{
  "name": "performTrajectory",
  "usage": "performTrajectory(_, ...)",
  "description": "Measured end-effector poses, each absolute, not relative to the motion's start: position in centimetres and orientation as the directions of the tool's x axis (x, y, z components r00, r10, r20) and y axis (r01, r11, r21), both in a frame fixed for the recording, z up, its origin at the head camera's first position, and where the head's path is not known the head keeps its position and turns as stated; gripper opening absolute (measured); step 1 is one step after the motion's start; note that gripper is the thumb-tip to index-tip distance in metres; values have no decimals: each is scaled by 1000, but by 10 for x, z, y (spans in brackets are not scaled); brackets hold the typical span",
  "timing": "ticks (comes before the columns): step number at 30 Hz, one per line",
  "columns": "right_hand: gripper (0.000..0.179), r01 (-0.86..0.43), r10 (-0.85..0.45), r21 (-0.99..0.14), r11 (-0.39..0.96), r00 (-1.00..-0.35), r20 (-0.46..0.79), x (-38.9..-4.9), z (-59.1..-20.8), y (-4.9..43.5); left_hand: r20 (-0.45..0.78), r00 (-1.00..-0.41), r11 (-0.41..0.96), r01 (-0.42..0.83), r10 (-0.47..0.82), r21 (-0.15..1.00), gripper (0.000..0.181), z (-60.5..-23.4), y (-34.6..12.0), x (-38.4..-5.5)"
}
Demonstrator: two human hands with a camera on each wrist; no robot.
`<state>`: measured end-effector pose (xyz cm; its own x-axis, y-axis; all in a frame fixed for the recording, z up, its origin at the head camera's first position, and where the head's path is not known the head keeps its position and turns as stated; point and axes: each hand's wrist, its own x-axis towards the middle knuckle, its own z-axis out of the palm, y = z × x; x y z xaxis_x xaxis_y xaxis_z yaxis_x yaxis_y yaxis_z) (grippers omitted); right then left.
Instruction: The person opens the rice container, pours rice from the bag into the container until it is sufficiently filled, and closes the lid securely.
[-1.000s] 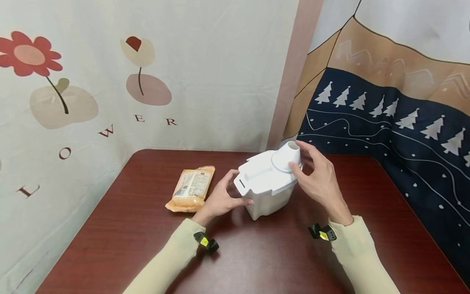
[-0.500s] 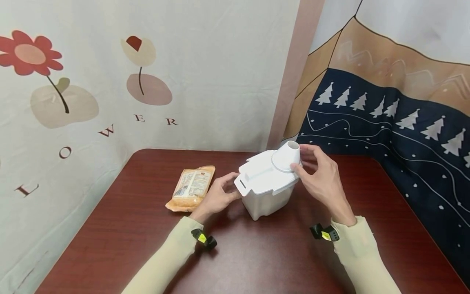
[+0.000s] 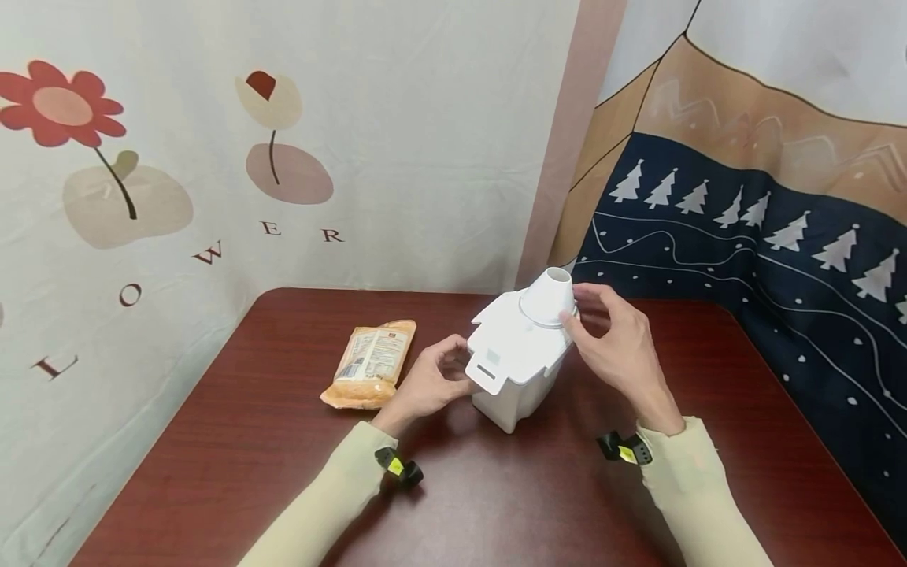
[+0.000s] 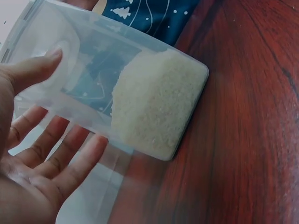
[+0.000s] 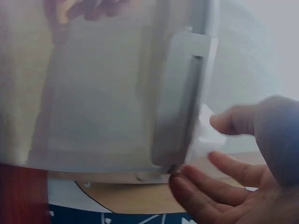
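A rice container (image 3: 523,394) with translucent sides and a white lid (image 3: 506,339) stands on the table between my hands. Rice (image 4: 154,102) shows through its wall in the left wrist view, gathered at the bottom end. On the lid's far right part sits a white cone-shaped cup (image 3: 549,299), narrow end up. My right hand (image 3: 620,342) holds the container's far right corner, thumb at the cup's base and fingers around the lid edge. At the near left side, my left hand (image 3: 428,382) touches the container with fingers spread and thumb laid along the wall.
An orange-and-clear plastic food packet (image 3: 372,366) with a printed label lies just left of my left hand. The dark red wooden table (image 3: 496,504) ends at a pale flower-print curtain (image 3: 425,157) behind and a navy tree-print cloth (image 3: 694,236) on the right.
The container has turned, its near end swinging right and toward me. My left hand drew slightly away half a second ago, then came back against it. The right hand stays at the cup.
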<state>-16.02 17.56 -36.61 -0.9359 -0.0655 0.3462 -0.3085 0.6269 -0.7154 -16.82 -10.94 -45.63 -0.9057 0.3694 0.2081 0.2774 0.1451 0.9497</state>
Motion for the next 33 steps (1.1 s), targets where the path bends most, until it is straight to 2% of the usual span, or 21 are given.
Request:
performTrajectory(5, 66, -248, -163, -667, 702, -969, 188, -151, -352, 187, 221, -879, 69, 274, 423, 959, 64, -457, -111, -170)
performTrajectory(9, 76, -253, -235, -649, 718, -965, 115, -147, -347, 189, 222, -851, 52, 279, 475, 959, 66, -456, -111, -169)
performTrajectory(16, 77, -268, -266, -699, 663, -957, 115, -150, -351, 186, 220, -869, 70, 278, 443, 958, 61, -458, -111, -168)
performTrajectory(21, 70, -266, -244, -738, 620, -959, 141, -156, -360, 183, 228, -878, 47, 272, 420, 961, 60, -456, -110, -167)
performTrajectory(27, 65, -265, -240, -768, 583, -959, 149, -162, -366, 179, 222, -887, 74, 274, 405, 959, 69, -454, -108, -168)
performTrajectory(33, 69, -219, -215, -741, 635, -971, 103, -156, -359, 179, 215, -877, 93, 280, 429, 955, 78, -455, -111, -169)
